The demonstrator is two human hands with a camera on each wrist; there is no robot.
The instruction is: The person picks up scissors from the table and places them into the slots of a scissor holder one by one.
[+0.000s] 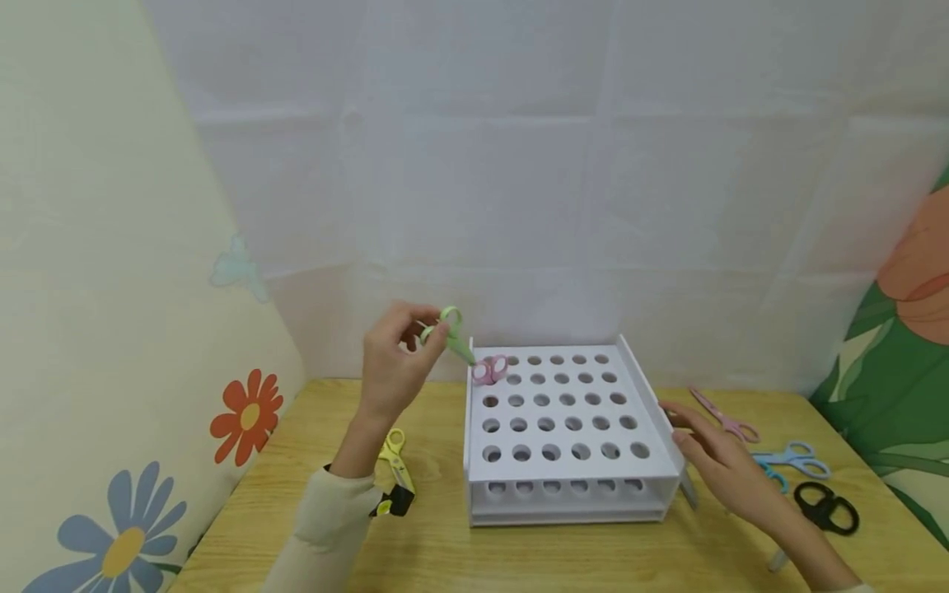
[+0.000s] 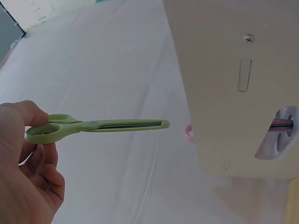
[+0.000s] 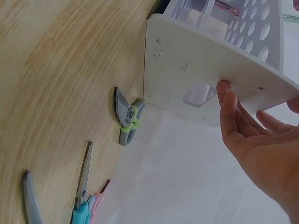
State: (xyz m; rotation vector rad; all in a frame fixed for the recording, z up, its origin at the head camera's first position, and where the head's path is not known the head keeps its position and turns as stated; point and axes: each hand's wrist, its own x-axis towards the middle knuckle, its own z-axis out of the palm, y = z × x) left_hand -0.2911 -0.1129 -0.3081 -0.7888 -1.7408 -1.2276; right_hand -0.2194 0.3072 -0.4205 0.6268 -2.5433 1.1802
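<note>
My left hand (image 1: 396, 362) pinches light green scissors (image 2: 124, 125) by their handle loops, over the back left corner of a white rack (image 1: 578, 469) with rows of round holes. The scissors' tip points down toward pink scissors (image 1: 491, 374), which stand in that corner with their handles above the top board. In the left wrist view the green blades are together, short of the rack's side. My right hand (image 1: 719, 469) rests with extended fingers against the rack's right side panel (image 3: 173, 70), near a cut-out in it.
Yellow scissors (image 1: 403, 476) lie left of the rack. On the right lie more pink scissors (image 1: 715, 408), light blue scissors (image 1: 786, 457), black-handled scissors (image 1: 825, 511) and grey-and-green scissors (image 3: 128, 116). A white cloth (image 1: 519, 206) hangs behind the wooden table.
</note>
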